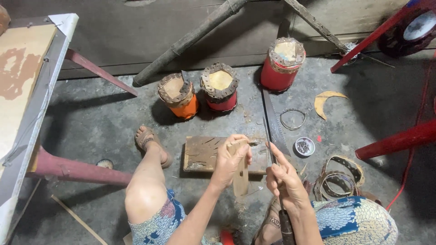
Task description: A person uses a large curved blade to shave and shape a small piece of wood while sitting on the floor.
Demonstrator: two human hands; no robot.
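Head view: bare concrete floor [104, 118] lies open at the left between the table edge [43, 86] and the wooden board [204, 154]; red legs [399, 140] close the right side. 3 small drums [220, 88] stand far, along the wall. The left hand [229, 163] is clenched around a pale, flat wood strip [241, 179], upright, near the board. The right hand [286, 181] grasps a long dark-handled blade [274, 149], its tip beside the strip.
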